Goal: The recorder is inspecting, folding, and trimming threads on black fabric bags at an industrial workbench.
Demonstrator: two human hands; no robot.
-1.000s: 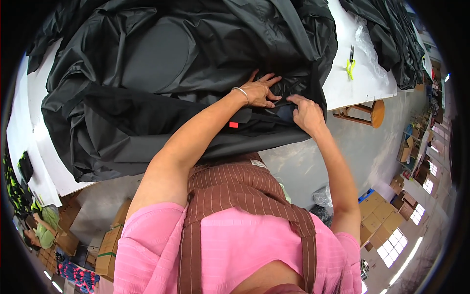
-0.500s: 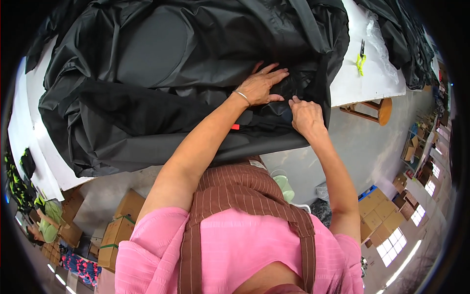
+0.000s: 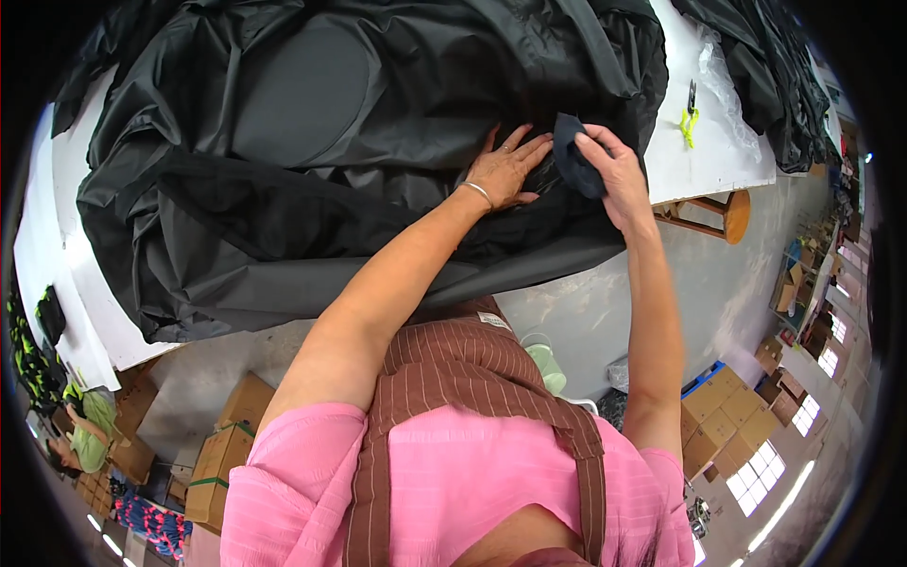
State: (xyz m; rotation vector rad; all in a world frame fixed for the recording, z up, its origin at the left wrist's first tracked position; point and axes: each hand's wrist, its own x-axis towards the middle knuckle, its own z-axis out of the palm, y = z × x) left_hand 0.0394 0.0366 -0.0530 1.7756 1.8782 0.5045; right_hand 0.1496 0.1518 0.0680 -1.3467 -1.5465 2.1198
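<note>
Head view shows a broad, crumpled black fabric (image 3: 302, 104) spread over the white tabletop (image 3: 675, 175), covering much of its near edge and hanging past it toward the wearer. Near the fabric's right edge, the right hand (image 3: 619, 180) has thumb and fingers pinched together on a small dark cloth (image 3: 569, 156), raised and folded over at its top; whether it is joined to the black fabric underneath cannot be told. The left hand (image 3: 508, 172) lies palm down on the fabric just beside that cloth, its thumb apart from the fingers and nothing gripped. On the bare tabletop toward the right corner lie snips with yellow-green handles (image 3: 690, 128), just beside some clear plastic (image 3: 726, 90). Judging by its sheen and loose folds, the black fabric should be thin, limp and rather slippery, awkward in bulk, so a flat palm pressing it down suits better than a pinch at one point. The small cloth looks duller, soft and very light, hardly fragile; its free edge on the right offers the surest hold, thumb against fingertips.
</note>
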